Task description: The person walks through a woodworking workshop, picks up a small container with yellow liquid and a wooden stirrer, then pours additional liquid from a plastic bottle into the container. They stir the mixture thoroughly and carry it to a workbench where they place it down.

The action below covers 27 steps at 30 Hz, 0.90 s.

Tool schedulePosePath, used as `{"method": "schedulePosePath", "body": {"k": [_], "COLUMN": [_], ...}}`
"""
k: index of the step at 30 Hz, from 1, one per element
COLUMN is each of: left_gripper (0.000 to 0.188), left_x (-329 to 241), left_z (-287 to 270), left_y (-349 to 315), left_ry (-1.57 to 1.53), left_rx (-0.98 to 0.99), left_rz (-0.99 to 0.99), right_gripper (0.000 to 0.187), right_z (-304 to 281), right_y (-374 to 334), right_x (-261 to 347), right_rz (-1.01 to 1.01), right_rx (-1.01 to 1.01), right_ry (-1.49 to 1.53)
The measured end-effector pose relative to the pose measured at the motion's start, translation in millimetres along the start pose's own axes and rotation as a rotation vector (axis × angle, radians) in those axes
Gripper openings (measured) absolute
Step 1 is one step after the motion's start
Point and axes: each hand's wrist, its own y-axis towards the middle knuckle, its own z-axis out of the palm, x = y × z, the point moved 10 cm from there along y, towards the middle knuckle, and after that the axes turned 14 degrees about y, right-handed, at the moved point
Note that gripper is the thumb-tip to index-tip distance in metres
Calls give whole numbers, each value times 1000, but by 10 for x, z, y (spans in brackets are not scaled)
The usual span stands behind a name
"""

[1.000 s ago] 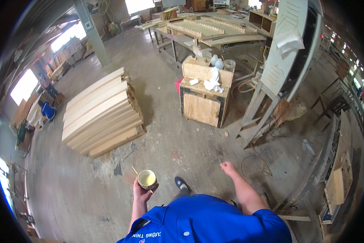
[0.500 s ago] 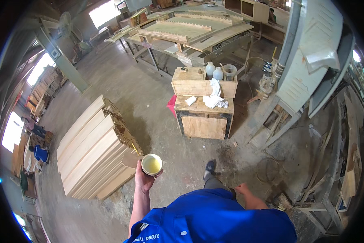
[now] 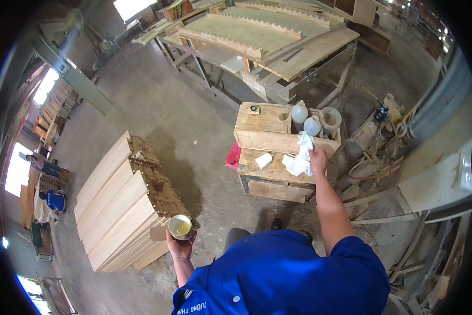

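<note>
My left hand [image 3: 179, 247] holds a small round cup [image 3: 180, 227] of yellowish liquid, with a flat stick across it, beside the stack of boards. My right hand [image 3: 318, 159] reaches forward over a low wooden cabinet [image 3: 270, 167] and grips a crumpled white rag [image 3: 301, 156] lying on its top. A small white block [image 3: 263, 160] lies on the same top, left of the rag. Behind the rag, two white jugs [image 3: 305, 118] and a funnel-like bowl [image 3: 331, 117] stand in the cabinet's upper box.
A tall stack of pale boards [image 3: 125, 202] stands at my left. A big workbench [image 3: 267, 42] with carved wooden parts fills the back. Machine parts and scrap wood [image 3: 383, 142] crowd the right. Two people [image 3: 49, 184] are at the far left. A red cloth [image 3: 233, 156] hangs off the cabinet.
I have stepped closer to the cabinet. My right hand came up from my side and took hold of the white rag. My left hand keeps the cup level.
</note>
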Motion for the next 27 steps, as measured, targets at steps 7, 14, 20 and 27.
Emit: {"method": "schedulePosePath", "body": {"k": [7, 14, 20, 27], "left_gripper": [53, 52, 51, 51], "left_x": [-257, -861, -1148, -750], "left_z": [589, 1619, 2534, 3253], "left_y": [1392, 2797, 3421, 3257], "left_ry": [32, 260, 435, 380], "left_rx": [50, 280, 435, 566], "left_rz": [-137, -245, -260, -297], "right_gripper": [37, 54, 59, 77], "right_z": [230, 8, 85, 329], "right_y": [887, 1219, 992, 899], "right_x": [225, 315, 104, 94], "right_rz": [30, 35, 190, 67], "right_rx": [-308, -407, -431, -329], "right_ry": [33, 121, 446, -295]}}
